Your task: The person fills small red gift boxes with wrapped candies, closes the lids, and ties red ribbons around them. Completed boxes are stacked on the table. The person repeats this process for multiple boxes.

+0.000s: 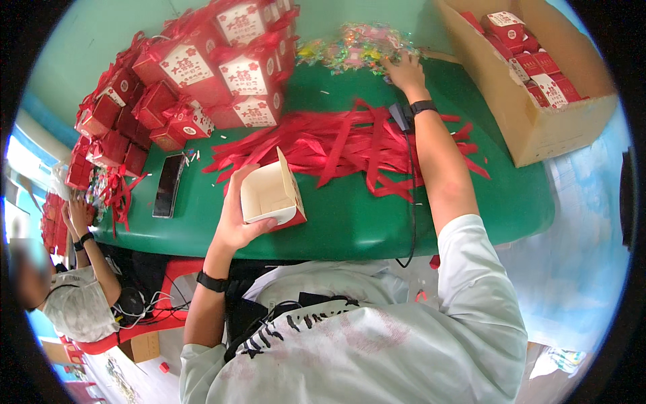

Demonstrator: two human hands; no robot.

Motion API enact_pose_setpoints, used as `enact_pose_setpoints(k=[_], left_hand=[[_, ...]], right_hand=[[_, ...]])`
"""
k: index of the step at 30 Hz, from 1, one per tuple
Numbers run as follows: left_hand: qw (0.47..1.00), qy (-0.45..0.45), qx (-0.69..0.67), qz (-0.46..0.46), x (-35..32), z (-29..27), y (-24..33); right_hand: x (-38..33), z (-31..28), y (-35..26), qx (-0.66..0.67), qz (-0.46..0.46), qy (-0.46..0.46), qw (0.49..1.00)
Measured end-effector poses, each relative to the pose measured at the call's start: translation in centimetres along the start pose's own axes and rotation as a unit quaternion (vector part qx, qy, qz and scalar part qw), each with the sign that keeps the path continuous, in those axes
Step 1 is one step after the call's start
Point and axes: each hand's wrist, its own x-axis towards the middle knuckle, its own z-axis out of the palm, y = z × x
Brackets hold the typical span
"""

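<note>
My left hand grips a small gift box, red outside and white inside. The box is tilted with its mouth toward me; its flap stands up and no contents show inside. At the far side of the green table, my right hand reaches into a pile of wrapped candies in clear and coloured wrappers. Its fingers are spread over the near right edge of the pile, and no candy shows in them. Between my arms lies a heap of loose red ribbons.
Closed red gift boxes are stacked high at the far left. A black phone lies near them. At the right stands a cardboard carton holding more red boxes. A cable hangs from my right wrist. Another person works at left.
</note>
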Motion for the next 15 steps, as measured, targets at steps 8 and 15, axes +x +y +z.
enact_pose_setpoints(k=[8, 15], left_hand=[[1.000, 0.003, 0.011, 0.019, 0.5, -0.4, -0.2], [1.000, 0.011, -0.002, 0.016, 0.7, -0.4, 0.1]], right_hand=[[1.3, 1.0, 0.1, 0.037, -0.188, -0.057, 0.980], [2.3, -0.3, 1.7, 0.061, -0.044, 0.122, 0.990]])
